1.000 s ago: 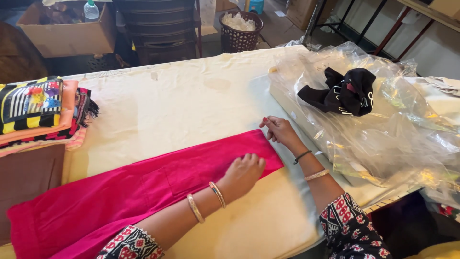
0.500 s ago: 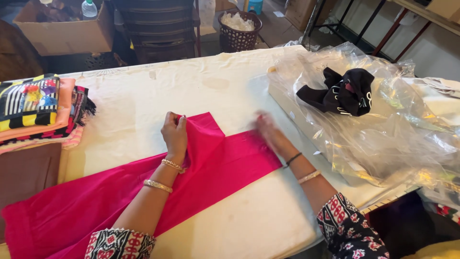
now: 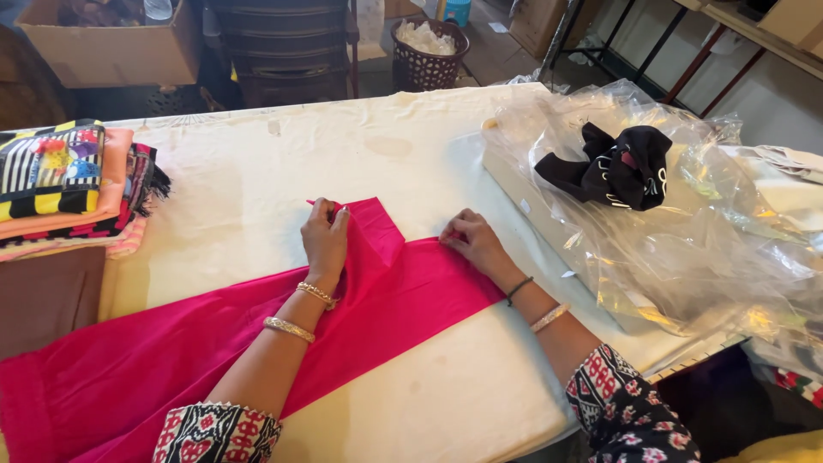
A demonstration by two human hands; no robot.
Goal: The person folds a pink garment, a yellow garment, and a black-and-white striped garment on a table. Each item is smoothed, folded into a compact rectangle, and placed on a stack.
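Observation:
A long pink cloth point(image 3: 171, 360) lies across the white-covered table point(image 3: 257, 171), running from the lower left to the middle. Its right end is folded up into a pointed flap. My left hand point(image 3: 326, 240) pinches the top corner of that flap, fingers closed on the fabric. My right hand point(image 3: 470, 242) presses and pinches the cloth's right edge where the fold meets the table. Both wrists wear bangles.
A stack of folded patterned fabrics point(image 3: 64, 184) sits at the table's left edge. Crumpled clear plastic point(image 3: 686, 231) with a black garment point(image 3: 617, 167) on it covers the right side. Beyond the table stand a cardboard box point(image 3: 111, 43), a dark chair point(image 3: 283, 51) and a woven basket point(image 3: 429, 56).
My left hand lifted the cloth's end and folded it up and left into a flap. My right hand stayed at the right edge, shifting slightly.

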